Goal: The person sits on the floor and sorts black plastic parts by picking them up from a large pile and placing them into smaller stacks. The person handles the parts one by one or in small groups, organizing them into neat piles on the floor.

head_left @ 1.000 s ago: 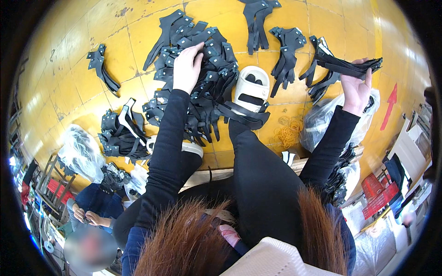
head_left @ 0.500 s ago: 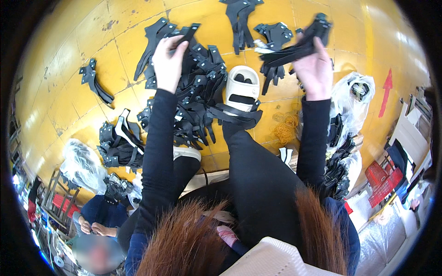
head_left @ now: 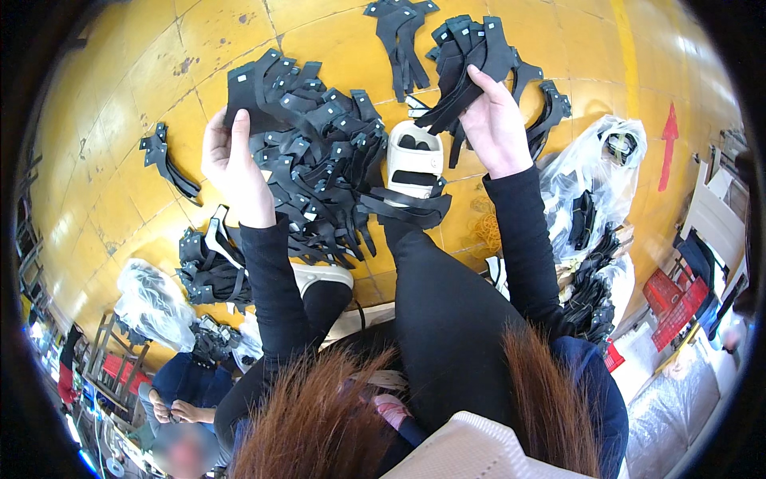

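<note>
My left hand (head_left: 235, 164) pinches the edge of a flat black strap piece (head_left: 249, 92) with a small white label, at the upper left of a big heap of like pieces (head_left: 323, 188). Held between the thumb and fingers of my right hand (head_left: 496, 132) is a fanned bunch of black strap pieces (head_left: 472, 54), their wide labelled ends pointing away from me. Under that bunch and beside it lie more strap pieces (head_left: 549, 112) on the floor. A cream slide sandal (head_left: 415, 177) is on my right foot, between the hands, with black straps (head_left: 408, 211) lying across its near end.
Loose strap bundles lie at the far middle (head_left: 399, 40) and far left (head_left: 169, 164). Plastic bags (head_left: 152, 299) stand left and right (head_left: 598, 176). Yellow rubber bands (head_left: 485, 227) lie near my right forearm. Another person's hands (head_left: 179, 411) show at the lower left; red crates (head_left: 674, 307) stand at right.
My left hand has moved left and nearer to me, now holding a wide-ended piece. My right hand has shifted left, and its bunch has turned and fanned out.
</note>
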Motion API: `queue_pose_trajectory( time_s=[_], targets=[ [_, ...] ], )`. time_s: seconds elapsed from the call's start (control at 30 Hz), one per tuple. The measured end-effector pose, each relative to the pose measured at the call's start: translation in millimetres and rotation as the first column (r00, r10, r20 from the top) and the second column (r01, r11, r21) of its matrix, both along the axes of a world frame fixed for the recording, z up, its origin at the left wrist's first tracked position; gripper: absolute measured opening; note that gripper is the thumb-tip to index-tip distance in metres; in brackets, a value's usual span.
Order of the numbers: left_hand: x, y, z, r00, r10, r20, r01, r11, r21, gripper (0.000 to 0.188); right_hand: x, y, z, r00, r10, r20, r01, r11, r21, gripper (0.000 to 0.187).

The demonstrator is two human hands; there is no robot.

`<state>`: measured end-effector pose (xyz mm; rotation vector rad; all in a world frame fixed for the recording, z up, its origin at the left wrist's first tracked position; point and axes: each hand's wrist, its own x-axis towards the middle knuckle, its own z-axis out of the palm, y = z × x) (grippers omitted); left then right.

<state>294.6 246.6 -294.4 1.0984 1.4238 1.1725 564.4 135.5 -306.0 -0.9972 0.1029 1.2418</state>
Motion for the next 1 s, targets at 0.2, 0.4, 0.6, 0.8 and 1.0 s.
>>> queue_pose_trajectory(
  time_s=[0.2, 0.4, 0.6, 0.8, 1.0],
  targets=[
    [-20.3, -8.2, -6.6, 0.940, -0.100, 0.327, 0.214, 0.919, -0.332, 0.014, 6.9, -3.4, -1.1, 0.998, 0.019, -0.063, -0.020, 1.000, -0.007, 0.024],
    [-20.7, -41.7, -40.0, 0.943, -0.315, 0.104, 0.328, 0.838, -0.436, 0.021, 11.5, -4.4, 1.2, 0.998, -0.011, -0.067, 0.008, 0.999, -0.051, 0.026],
    [-8.0, -97.6, -77.1, 0.888, -0.242, 0.392, 0.407, 0.811, -0.420, 0.058, 12.3, -3.7, 4.7, 0.997, -0.027, -0.075, 0.021, 0.996, -0.085, 0.026],
    [5.5, -122.0, -86.3, 0.846, -0.141, 0.515, 0.438, 0.733, -0.520, 0.023, 11.0, -4.1, 4.9, 0.994, -0.034, -0.109, 0.025, 0.997, -0.076, 0.026],
    [4.0, -122.8, -87.7, 0.853, -0.434, 0.290, 0.522, 0.721, -0.456, 0.021, 11.4, -8.3, -0.5, 0.987, 0.027, -0.160, -0.036, 0.998, -0.052, 0.026]
  ],
)
